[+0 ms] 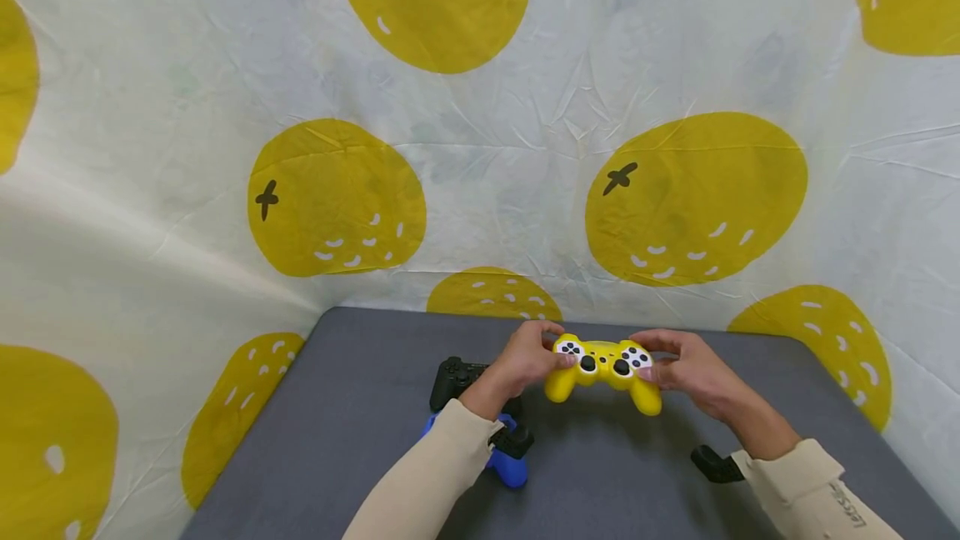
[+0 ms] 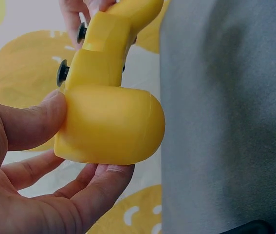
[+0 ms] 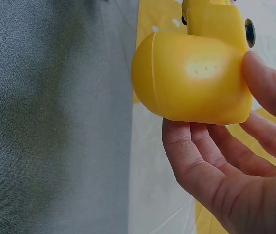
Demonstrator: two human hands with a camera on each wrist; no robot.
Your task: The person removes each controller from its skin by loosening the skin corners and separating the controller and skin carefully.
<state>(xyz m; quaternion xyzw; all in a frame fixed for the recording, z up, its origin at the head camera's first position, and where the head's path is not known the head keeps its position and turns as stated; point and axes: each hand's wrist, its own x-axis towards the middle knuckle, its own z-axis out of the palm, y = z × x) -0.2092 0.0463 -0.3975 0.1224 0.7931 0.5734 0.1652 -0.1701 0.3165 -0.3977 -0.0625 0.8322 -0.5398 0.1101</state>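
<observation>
Both hands hold a yellow game controller [image 1: 603, 363] up over the dark grey table, its buttons and two black thumbsticks facing the head camera. My left hand [image 1: 527, 357] grips its left end, thumb on the front face and fingers behind. In the left wrist view, the thumb [image 2: 35, 117] presses beside a thumbstick. At the other end, my right hand [image 1: 690, 373] pinches the right side the same way. The right wrist view shows that hand's fingers [image 3: 196, 151] under the rounded yellow grip.
A black controller [image 1: 448, 380] lies on the table [image 1: 360, 407] left of centre, partly behind the left forearm. Nearer lies a blue controller [image 1: 510, 470], also partly covered by that arm. A white curtain [image 1: 502, 190] with yellow fruit shapes hangs behind the table.
</observation>
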